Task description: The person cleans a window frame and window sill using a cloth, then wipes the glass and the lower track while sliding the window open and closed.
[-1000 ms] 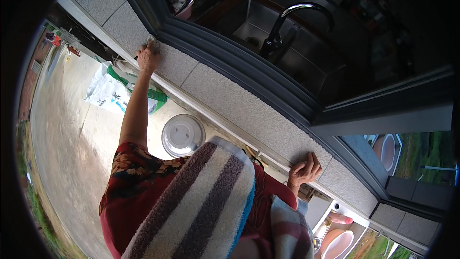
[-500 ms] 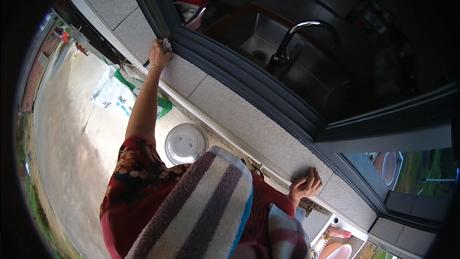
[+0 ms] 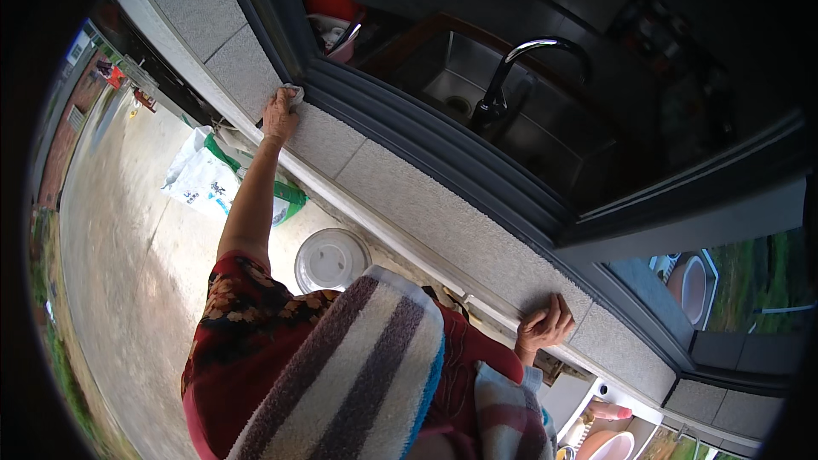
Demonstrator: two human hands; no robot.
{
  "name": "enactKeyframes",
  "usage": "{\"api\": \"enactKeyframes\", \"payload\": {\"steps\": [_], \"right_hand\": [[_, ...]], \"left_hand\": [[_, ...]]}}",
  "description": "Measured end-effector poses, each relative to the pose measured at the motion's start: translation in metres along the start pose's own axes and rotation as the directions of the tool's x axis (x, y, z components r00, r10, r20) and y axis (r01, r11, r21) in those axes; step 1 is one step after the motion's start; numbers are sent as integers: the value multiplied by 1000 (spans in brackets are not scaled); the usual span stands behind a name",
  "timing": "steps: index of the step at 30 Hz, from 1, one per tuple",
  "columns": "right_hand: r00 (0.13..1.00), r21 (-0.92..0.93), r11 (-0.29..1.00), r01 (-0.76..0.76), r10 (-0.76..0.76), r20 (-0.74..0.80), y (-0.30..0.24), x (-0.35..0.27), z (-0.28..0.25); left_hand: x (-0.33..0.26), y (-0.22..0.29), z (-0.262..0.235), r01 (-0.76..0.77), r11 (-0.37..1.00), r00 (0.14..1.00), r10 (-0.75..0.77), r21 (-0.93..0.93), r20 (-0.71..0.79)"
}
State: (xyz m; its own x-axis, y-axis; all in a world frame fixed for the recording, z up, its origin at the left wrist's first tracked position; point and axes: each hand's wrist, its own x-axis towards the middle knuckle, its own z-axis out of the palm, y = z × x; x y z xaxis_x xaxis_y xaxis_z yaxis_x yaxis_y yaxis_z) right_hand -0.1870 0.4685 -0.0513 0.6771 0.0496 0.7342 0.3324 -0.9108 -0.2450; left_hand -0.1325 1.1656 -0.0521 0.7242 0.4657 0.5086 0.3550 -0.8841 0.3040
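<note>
Altogether, two hands (image 3: 280, 117) (image 3: 543, 326) at one sill (image 3: 417, 193)

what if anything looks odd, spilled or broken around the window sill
Nothing plainly stands out. The left hand holds a pale crumpled thing by the window frame, and the sill shows no visible spill or break. Dark areas indoors are hard to judge.

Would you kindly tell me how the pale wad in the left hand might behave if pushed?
The pale wad probably squashes easily, since its outline looks crumpled. It is likely light, looking smaller than the left hand. That uneven shape seems unlikely to roll.
</note>
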Motion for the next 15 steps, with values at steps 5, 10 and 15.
{"api": "enactKeyframes", "payload": {"steps": [5,10,15], "right_hand": [[1000,-3,1000,-14,14,1,2,-2,-2],[1000,-27,1000,12,-13,-19,1,-1,-2],[1000,-13,1000,-14,14,-12,3,-1,2]], "left_hand": [[11,34,-28,1,1000,992,0,-3,128],[38,69,-17,-173,970,985,168,-170,-45],[41,53,35,-26,998,999,28,65,-39]]}}
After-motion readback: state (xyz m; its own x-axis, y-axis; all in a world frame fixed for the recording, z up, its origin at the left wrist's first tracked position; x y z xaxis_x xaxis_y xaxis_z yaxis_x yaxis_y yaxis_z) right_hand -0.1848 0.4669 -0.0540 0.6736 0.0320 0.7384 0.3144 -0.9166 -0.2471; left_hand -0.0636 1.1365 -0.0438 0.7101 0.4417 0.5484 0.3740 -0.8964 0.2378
